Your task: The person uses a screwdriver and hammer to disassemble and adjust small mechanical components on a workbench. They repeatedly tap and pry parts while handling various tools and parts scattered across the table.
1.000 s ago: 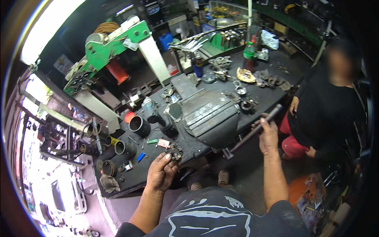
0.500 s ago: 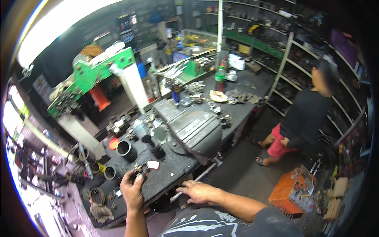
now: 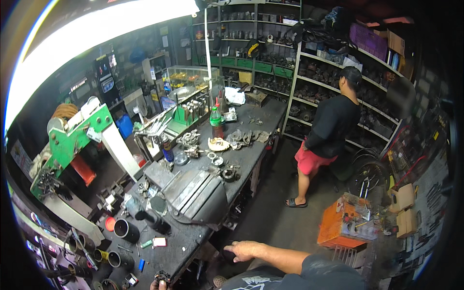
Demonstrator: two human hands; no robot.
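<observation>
left hand [image 3: 159, 285], mostly cropped, pinches a small dark gear part [image 3: 162, 277] at the workbench [image 3: 193, 241] edge; right hand [image 3: 246, 250] hovers open, empty. keep it steady over the bench.

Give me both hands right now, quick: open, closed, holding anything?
Left hand: only fingertips show at the bottom edge, on a small dark metal part; grip cannot be told.
Right hand: open, fingers spread, holding nothing.

cardboard boxes [image 3: 404, 208] right, purple crate [image 3: 368, 40] top
</observation>
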